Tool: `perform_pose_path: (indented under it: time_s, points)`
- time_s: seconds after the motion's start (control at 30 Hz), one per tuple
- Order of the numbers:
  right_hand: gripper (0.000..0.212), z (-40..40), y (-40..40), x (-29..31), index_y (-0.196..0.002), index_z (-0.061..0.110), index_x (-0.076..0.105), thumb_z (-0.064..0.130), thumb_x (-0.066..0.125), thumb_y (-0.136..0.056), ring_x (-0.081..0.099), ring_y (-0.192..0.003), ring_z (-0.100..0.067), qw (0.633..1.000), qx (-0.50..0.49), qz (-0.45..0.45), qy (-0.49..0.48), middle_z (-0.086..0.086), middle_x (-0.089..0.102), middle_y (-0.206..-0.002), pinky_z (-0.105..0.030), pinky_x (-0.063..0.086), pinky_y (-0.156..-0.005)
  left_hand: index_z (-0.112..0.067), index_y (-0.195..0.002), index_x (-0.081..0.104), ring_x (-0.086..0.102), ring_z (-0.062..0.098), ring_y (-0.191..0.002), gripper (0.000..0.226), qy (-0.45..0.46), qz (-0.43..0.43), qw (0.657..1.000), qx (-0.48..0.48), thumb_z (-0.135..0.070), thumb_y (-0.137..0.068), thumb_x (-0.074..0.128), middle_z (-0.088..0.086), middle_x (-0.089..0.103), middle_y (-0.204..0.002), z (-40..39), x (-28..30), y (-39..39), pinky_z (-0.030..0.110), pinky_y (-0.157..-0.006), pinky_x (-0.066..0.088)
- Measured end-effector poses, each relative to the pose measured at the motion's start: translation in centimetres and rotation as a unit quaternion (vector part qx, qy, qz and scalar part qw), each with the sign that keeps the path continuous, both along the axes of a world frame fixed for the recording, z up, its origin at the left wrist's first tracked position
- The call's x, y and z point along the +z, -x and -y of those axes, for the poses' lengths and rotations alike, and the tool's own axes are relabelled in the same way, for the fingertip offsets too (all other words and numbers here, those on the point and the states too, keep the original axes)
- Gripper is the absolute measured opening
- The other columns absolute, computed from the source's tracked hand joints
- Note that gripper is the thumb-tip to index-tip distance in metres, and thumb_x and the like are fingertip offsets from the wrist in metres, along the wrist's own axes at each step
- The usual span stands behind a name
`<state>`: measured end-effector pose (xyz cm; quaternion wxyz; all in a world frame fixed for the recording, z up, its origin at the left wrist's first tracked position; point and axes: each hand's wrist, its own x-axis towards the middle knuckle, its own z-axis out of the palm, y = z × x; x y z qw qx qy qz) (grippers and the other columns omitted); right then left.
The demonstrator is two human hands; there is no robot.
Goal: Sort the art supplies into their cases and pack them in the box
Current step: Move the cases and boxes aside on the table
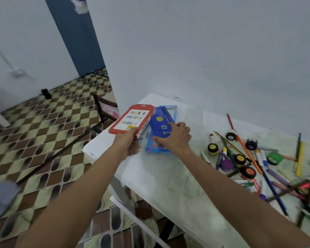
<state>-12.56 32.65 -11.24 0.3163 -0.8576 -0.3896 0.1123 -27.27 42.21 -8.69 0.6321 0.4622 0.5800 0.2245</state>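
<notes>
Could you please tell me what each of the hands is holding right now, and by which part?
The left hand grips the red oil pastels box by its near end. The right hand grasps the dark blue case across its near end.

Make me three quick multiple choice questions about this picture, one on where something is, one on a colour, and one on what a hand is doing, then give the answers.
1. Where do the loose pencils and paint pots lie?
A. on the floor
B. on the table's right part
C. inside the red box

2. What colour frames the oil pastels box?
A. red
B. green
C. black

3. What is the left hand doing?
A. hanging idle
B. pressing flat on the table
C. gripping the oil pastels box

Answers: 1 B, they are scattered across the tabletop to the right of the right hand. 2 A, its border is red round a white panel. 3 C, its fingers curl round the box's near end, lifted beside the blue case.
</notes>
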Motion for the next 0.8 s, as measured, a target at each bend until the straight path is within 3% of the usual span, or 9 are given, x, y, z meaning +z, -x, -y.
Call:
perform_pose_path:
  time_s: [0.13, 0.27, 0.33, 0.43, 0.53, 0.6, 0.7, 0.8]
  points:
    - [0.089, 0.5, -0.4, 0.0, -0.139, 0.021, 0.041, 0.064, 0.072, -0.068, 0.035, -0.124, -0.028, 0.999, 0.039, -0.005, 0.026, -0.007, 0.041, -0.134, -0.042, 0.032, -0.101, -0.014, -0.103, 0.054, 0.056, 0.017, -0.061, 0.042, 0.014, -0.097, 0.992, -0.078, -0.054, -0.093, 0.049, 0.010, 0.065, -0.090, 0.5, -0.1, 0.8, 0.022, -0.047, 0.041]
    - [0.086, 1.7, -1.9, 1.0, -0.138, 0.020, 0.043, 0.061, 0.074, -0.070, 0.036, -0.128, -0.027, 0.999, 0.009, -0.030, -0.015, -0.007, 0.043, -0.138, -0.041, 0.034, -0.102, -0.011, -0.091, 0.055, 0.048, 0.011, -0.043, 0.036, -0.031, -0.187, 0.966, -0.173, -0.047, -0.092, 0.053, 0.005, 0.060, -0.069, 1.0, 1.2, 0.9, 0.015, -0.038, 0.032]
    - [0.084, 2.9, -3.2, 1.3, -0.139, 0.020, 0.043, 0.058, 0.075, -0.070, 0.034, -0.129, -0.028, 0.999, -0.018, -0.028, -0.019, -0.008, 0.041, -0.140, -0.043, 0.034, -0.102, -0.012, -0.092, 0.053, 0.047, 0.010, -0.044, 0.029, -0.099, -0.216, 0.948, -0.212, -0.041, -0.093, 0.056, 0.003, 0.057, -0.066, 1.1, 1.7, 0.2, 0.015, -0.039, 0.035]
    - [0.082, 5.0, -5.3, 1.4, -0.139, 0.020, 0.043, 0.055, 0.073, -0.071, 0.035, -0.127, -0.031, 0.996, -0.085, 0.008, 0.011, -0.011, 0.043, -0.138, -0.043, 0.035, -0.100, -0.009, -0.085, 0.058, 0.054, 0.014, -0.052, 0.034, -0.256, -0.249, 0.895, -0.267, -0.043, -0.090, 0.059, 0.008, 0.063, -0.071, 0.9, 2.6, -2.8, 0.023, -0.049, 0.043]
    - [0.096, 6.4, -6.4, 1.4, -0.142, 0.018, 0.036, 0.068, 0.069, -0.068, 0.036, -0.129, -0.034, 0.989, -0.122, 0.016, 0.079, -0.014, 0.044, -0.138, -0.045, 0.033, -0.103, -0.013, -0.082, 0.060, 0.058, 0.013, -0.059, 0.032, -0.348, -0.229, 0.838, -0.354, -0.044, -0.089, 0.062, 0.005, 0.064, -0.075, 1.0, 3.2, -7.4, 0.025, -0.053, 0.043]
    - [0.105, 6.7, -6.5, 1.2, -0.144, 0.016, 0.032, 0.076, 0.065, -0.064, 0.036, -0.131, -0.035, 0.985, -0.137, 0.020, 0.105, -0.015, 0.044, -0.139, -0.046, 0.032, -0.103, -0.018, -0.095, 0.061, 0.064, 0.014, -0.073, 0.026, -0.354, -0.184, 0.834, -0.382, -0.043, -0.087, 0.065, 0.000, 0.065, -0.091, 0.6, 3.0, -10.6, 0.025, -0.059, 0.050]
    - [0.113, 6.2, -6.3, 0.7, -0.146, 0.015, 0.028, 0.082, 0.061, -0.061, 0.037, -0.131, -0.036, 0.981, -0.156, 0.021, 0.117, -0.016, 0.045, -0.140, -0.048, 0.031, -0.103, -0.016, -0.115, 0.061, 0.065, 0.020, -0.094, 0.040, -0.334, -0.155, 0.841, -0.396, -0.040, -0.083, 0.069, 0.003, 0.064, -0.110, -0.6, 2.0, -14.3, 0.035, -0.077, 0.057]
    - [0.115, 5.4, -6.0, -0.1, -0.144, 0.015, 0.029, 0.083, 0.062, -0.057, 0.039, -0.129, -0.036, 0.980, -0.164, 0.021, 0.109, -0.015, 0.048, -0.137, -0.048, 0.031, -0.101, -0.012, -0.108, 0.062, 0.065, 0.023, -0.096, 0.029, -0.283, -0.160, 0.845, -0.425, -0.029, -0.085, 0.068, 0.010, 0.063, -0.104, -1.1, 0.6, -16.4, 0.041, -0.091, 0.053]
